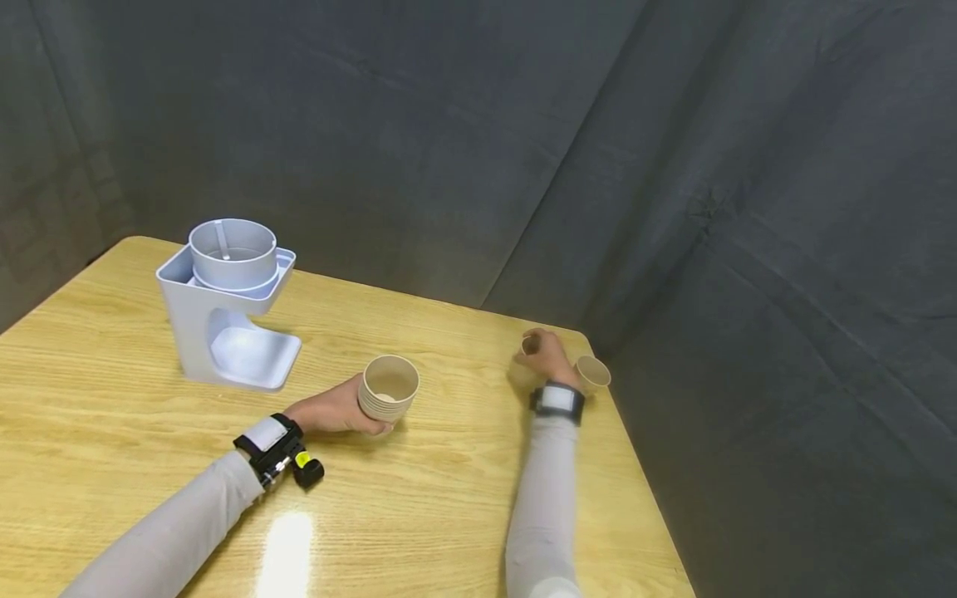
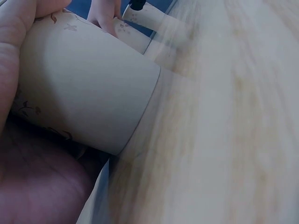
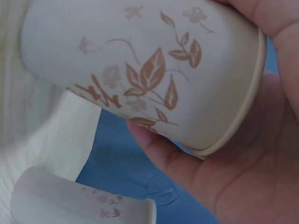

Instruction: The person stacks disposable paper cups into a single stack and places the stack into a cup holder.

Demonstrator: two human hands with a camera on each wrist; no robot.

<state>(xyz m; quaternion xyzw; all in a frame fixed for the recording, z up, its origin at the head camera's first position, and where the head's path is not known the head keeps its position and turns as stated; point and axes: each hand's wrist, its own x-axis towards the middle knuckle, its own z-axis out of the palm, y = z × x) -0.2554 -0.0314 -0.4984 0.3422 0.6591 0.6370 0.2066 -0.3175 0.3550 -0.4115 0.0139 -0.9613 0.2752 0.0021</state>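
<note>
My left hand (image 1: 332,407) grips a stack of nested paper cups (image 1: 387,390) at the middle of the table, mouths up. In the left wrist view the bottom cup (image 2: 93,88) shows its pale, plain lower wall right at the wood. Toward the far right corner, my right hand (image 1: 552,359) holds a single paper cup (image 1: 529,344) near its rim. The right wrist view shows that cup's brown leaf print (image 3: 149,74), with thumb and fingers around the rim end. A second single paper cup (image 1: 593,371) stands just right of the right hand, by the table edge.
A light grey plastic stand (image 1: 193,332) with a round open container (image 1: 233,257) on top stands at the back left of the wooden table (image 1: 449,498). Dark cloth (image 1: 419,149) hangs behind the table and along its right side.
</note>
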